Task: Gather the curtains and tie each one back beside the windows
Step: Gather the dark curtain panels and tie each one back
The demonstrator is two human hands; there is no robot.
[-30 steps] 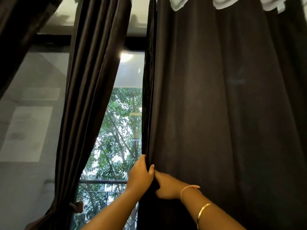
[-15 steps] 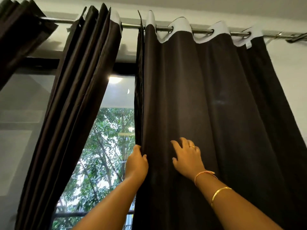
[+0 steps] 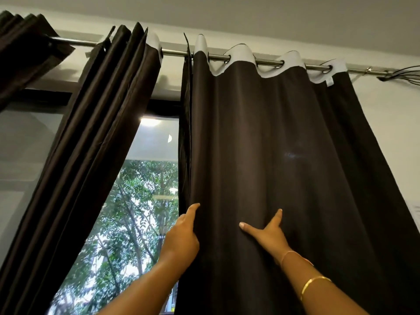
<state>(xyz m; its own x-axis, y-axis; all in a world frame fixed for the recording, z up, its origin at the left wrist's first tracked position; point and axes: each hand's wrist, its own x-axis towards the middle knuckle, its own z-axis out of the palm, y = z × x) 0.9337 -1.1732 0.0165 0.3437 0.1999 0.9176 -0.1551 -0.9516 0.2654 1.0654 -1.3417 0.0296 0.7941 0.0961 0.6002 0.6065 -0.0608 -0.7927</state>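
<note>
A wide dark brown curtain (image 3: 284, 155) with a white eyelet band hangs spread out from the metal rod (image 3: 177, 52) on the right. My left hand (image 3: 181, 239) grips its left edge, fingers wrapped behind the cloth. My right hand (image 3: 268, 233) is pressed into the curtain's front, thumb and forefinger spread, the other fingers hidden in a fold. A second dark curtain (image 3: 91, 144) hangs gathered in tight pleats to the left of the window gap. A third bunched curtain (image 3: 22, 48) shows at the top left corner.
Between the two curtains the window (image 3: 141, 201) shows trees outside and a reflected ceiling light. A white wall (image 3: 391, 114) lies right of the spread curtain, with black wires (image 3: 402, 73) at the rod's right end. The ceiling runs close above the rod.
The view has tilted up from the curtain's lower part to the rod. My right hand has left the edge beside my left hand and moved right onto the curtain's front.
</note>
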